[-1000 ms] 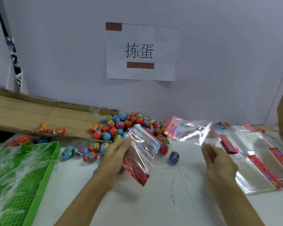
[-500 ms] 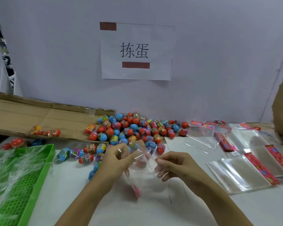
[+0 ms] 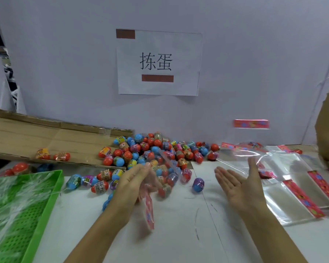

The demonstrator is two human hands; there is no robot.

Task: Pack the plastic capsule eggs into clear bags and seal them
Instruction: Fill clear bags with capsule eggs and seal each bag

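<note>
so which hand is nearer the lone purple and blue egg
Left. The left hand, holding a clear bag, sits just left of the purple and blue egg; the open right hand hovers farther to its right.

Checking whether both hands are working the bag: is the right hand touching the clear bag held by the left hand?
Apart. The head view shows the open right hand separated by bare white table from the clear bag the left hand holds.

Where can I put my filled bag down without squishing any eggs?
Bare white table lies between the two forearms, in front of the egg pile. It is crowded by the pile, on the green tray at left, and on the flat bags at right.
</note>
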